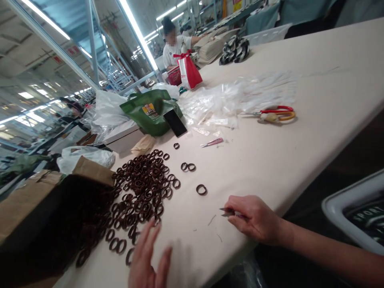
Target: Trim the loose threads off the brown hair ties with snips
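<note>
Four dark brown rings [203,194] lie apart from the rest on the pale tabletop [315,100], two of them touching; reckoned from the middle of the view, they run from 10 o'clock round to 5. The heap of rings [147,184], too many and too overlapped to count, spreads at 8 o'clock, its far-left part trailing into one cardboard box [33,188] whose dark inside hides how many it holds.

Two bare hands are at work. The left hand [147,258], at 7 o'clock, is blurred, fingers spread and gripping nothing visible; it covers the heap's near edge, and I cannot tell whether it touches a ring. The right hand [255,218], between 4 and 5, is curled closed around one pair of small snips [226,212], blades pointing to 9. At least three loose threads [212,220] lie near the tips.

One pair of pink-handled snips [216,141] rests at 3 o'clock, one pair of large scissors [268,117] between 2 and 3. Clear plastic bags [219,100], uncountable, sprawl toward 1. One phone [175,123] leans against one green bag [153,120] at 10; one red-and-white bag [192,72] stands at 12, partly blocking one co-worker [171,56].
</note>
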Demonstrator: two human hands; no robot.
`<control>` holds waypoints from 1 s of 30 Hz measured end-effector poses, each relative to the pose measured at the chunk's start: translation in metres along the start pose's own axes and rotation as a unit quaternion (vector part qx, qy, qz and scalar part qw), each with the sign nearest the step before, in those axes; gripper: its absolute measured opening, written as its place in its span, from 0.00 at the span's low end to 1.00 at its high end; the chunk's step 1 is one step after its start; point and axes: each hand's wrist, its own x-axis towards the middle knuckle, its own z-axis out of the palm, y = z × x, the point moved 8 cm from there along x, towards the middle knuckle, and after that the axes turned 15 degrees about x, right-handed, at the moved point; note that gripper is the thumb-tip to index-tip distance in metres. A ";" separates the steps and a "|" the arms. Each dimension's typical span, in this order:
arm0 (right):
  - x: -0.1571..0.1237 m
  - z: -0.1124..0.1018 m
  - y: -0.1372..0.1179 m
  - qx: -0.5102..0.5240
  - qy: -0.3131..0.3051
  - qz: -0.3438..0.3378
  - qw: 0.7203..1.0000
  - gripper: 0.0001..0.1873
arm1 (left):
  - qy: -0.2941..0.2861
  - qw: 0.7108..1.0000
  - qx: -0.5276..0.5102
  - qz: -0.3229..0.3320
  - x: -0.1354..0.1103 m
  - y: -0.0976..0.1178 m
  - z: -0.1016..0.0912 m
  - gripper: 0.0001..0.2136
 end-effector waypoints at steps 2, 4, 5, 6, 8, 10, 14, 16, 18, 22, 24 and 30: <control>0.000 0.000 -0.001 -0.003 0.006 -0.009 1.000 0.13 | 0.088 0.986 0.138 0.039 0.054 0.003 -0.018 0.27; 0.000 0.000 -0.002 -0.007 0.005 -0.019 1.000 0.13 | 0.077 0.967 0.241 0.022 0.096 -0.001 -0.010 0.30; 0.000 0.000 -0.003 -0.008 0.005 -0.026 1.000 0.13 | 0.062 0.957 0.281 0.014 0.110 -0.001 -0.002 0.31; -0.001 0.001 -0.004 -0.010 0.004 -0.030 0.999 0.12 | 0.048 0.950 0.309 0.012 0.119 0.000 0.007 0.31; -0.002 0.001 -0.005 -0.014 -0.001 -0.037 0.999 0.12 | 0.033 0.942 0.332 0.031 0.121 0.008 0.026 0.29; -0.002 0.002 -0.005 -0.018 -0.002 -0.043 0.999 0.12 | 0.035 0.941 0.329 0.078 0.108 0.022 0.041 0.27; -0.003 0.002 -0.005 -0.022 -0.002 -0.060 0.998 0.11 | 0.038 0.919 0.335 0.203 0.061 0.038 0.058 0.24; -0.003 0.002 -0.006 -0.024 0.001 -0.071 0.997 0.11 | 0.042 0.901 0.350 0.253 0.037 0.035 0.058 0.23; -0.003 0.001 -0.008 -0.027 0.005 -0.081 0.996 0.11 | 0.047 0.882 0.364 0.297 0.016 0.027 0.052 0.22; -0.002 0.001 -0.010 -0.032 0.009 -0.088 0.996 0.10 | 0.064 0.880 0.363 0.300 0.003 -0.003 0.024 0.20; -0.002 0.001 -0.010 -0.030 0.007 -0.086 0.996 0.09 | 0.082 0.891 0.360 0.265 0.008 -0.021 0.007 0.18; -0.003 0.001 -0.008 -0.030 0.007 -0.082 0.996 0.09 | 0.093 0.925 0.342 0.134 0.036 -0.065 -0.027 0.24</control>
